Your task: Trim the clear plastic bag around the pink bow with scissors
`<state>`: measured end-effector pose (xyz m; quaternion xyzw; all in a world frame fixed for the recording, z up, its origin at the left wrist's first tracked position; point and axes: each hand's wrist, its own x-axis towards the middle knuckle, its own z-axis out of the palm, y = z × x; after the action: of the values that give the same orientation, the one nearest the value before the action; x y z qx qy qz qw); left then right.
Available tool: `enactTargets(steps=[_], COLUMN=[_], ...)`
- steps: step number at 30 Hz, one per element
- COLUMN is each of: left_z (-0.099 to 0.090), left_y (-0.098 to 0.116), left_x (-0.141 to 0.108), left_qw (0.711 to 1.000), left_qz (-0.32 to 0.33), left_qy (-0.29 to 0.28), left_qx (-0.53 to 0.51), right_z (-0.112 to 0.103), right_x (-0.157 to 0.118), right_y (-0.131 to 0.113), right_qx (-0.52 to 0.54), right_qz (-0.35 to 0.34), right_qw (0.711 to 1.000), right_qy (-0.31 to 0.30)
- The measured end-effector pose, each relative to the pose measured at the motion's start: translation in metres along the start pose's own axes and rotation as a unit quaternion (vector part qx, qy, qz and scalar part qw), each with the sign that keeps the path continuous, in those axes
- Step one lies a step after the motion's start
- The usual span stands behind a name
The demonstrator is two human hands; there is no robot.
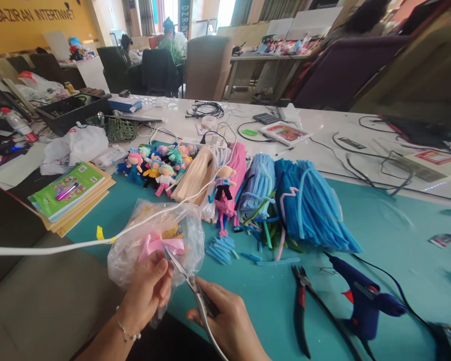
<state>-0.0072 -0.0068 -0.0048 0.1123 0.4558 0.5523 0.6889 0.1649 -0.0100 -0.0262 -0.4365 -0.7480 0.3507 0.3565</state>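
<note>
Through the head camera I am seeing my left hand (148,291) pinching a pink ribbon bow (161,245) between thumb and fingers, just in front of a clear plastic bag (188,225) whose contents are too blurred to name. My right hand (229,326) is closing around the handles of the scissors (190,283); the handles are running out under the palm and off the bottom edge, so I cannot tell how the fingers are sitting in them. The blades are lying narrowly parted with the tips touching the bow. Both forearms are being cut off by the lower border.

A white cable (60,246) is crossing from the left edge over the bag. Beyond it, pipe cleaner bundles (308,200) and small dolls (154,168) are crowding the middle of the teal mat (398,240). Pliers (300,296) and a blue glue gun (364,301) are lying just right of my right hand, the gun's cord trailing away. Bare mat is opening well beyond the gun, toward the right edge. Booklets (71,193) are sitting at the mat's left corner.
</note>
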Motion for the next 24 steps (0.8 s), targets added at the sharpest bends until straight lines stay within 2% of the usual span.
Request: enactTargets(steps=[3,7,16,24], left_z=[-0.0023,-0.0033,-0.0029,-0.0019], left_y=[-0.0004,-0.0017,0.0004,0.0022], left_x=[0.0010,0.0015,0.0019,0.0004], left_qw=[1.000,0.999,1.000,1.000], left_qz=[0.021,0.018,-0.007,-0.004], left_qy=[-0.002,0.011,0.028,0.015], left_qx=[0.019,0.027,0.000,-0.024], right_z=[0.0010,0.0012,0.0016,-0.0058], right_x=[-0.0008,-0.0011,0.0015,0.0037], right_y=[-0.0002,-0.0010,-0.0027,-0.0061], right_qx=[-0.012,-0.013,0.002,0.019], right_qz=[-0.018,-0.023,0.024,0.062], right_qw=[1.000,1.000,0.999,0.996], right_qy=[0.007,0.004,-0.032,-0.062])
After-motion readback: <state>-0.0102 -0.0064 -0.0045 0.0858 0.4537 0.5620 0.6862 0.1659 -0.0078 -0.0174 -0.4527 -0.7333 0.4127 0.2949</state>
